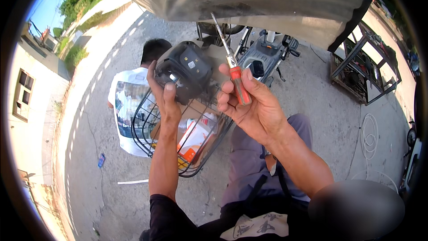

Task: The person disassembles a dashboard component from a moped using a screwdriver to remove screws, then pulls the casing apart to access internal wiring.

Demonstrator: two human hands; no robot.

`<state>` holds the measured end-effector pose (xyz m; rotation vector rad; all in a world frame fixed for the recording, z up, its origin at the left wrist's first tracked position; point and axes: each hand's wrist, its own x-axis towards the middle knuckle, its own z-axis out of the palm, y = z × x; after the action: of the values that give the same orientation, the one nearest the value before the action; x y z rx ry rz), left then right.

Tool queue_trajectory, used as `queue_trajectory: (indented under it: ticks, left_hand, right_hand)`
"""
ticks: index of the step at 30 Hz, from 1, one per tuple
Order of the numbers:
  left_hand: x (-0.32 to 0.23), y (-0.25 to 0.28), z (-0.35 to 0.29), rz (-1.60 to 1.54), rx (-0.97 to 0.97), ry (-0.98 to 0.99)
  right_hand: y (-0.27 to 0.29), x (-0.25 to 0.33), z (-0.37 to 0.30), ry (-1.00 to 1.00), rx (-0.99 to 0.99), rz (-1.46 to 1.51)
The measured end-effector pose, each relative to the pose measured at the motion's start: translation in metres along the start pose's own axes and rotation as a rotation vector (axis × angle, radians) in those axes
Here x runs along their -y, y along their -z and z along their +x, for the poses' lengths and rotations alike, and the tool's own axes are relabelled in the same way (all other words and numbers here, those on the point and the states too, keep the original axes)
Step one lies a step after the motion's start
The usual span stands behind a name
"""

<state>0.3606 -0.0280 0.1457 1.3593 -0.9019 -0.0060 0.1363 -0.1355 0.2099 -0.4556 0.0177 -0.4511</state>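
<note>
Basket (147, 127) w/ boxes under housing (185, 69)

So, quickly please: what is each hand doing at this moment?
Left hand: closed on the black plastic housing, held up above the wire basket.
Right hand: closed on the red-handled screwdriver.

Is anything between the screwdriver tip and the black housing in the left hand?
Nothing visible. The right hand holds the screwdriver upright beside the black housing gripped by the left hand; its tip points up, past the housing, with open space between them.
</note>
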Motion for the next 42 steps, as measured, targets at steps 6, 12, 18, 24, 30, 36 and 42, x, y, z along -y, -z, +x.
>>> queue_trajectory:
  ticks: [6,12,18,24,30,36,42]
  left_hand:
    - [-0.002,0.006,-0.003,-0.002,-0.022,0.011]
    - [0.004,-0.001,0.003,-0.09,0.019,-0.023]
    - [0.004,0.0,0.002,-0.226,0.04,0.009]
    - [-0.001,-0.002,0.001,-0.262,0.046,0.03]
    - [0.002,-0.001,0.002,-0.185,0.032,-0.088]
    - [0.0,-0.001,-0.001,-0.109,-0.011,0.036]
    - [0.002,0.0,-0.001,-0.087,-0.027,0.085]
  right_hand:
    - [-0.027,-0.004,0.033,0.186,0.117,-1.06]
    - [-0.012,-0.019,0.092,0.866,0.197,-1.801]
    - [-0.014,-0.031,0.119,1.048,0.349,-1.982]
    - [-0.011,-0.035,0.128,1.209,0.422,-2.163]
    - [-0.009,-0.041,0.135,1.332,0.437,-2.202]
    - [0.0,-0.029,0.126,1.254,0.412,-1.998]
    - [0.017,0.007,0.048,0.896,0.085,-1.602]
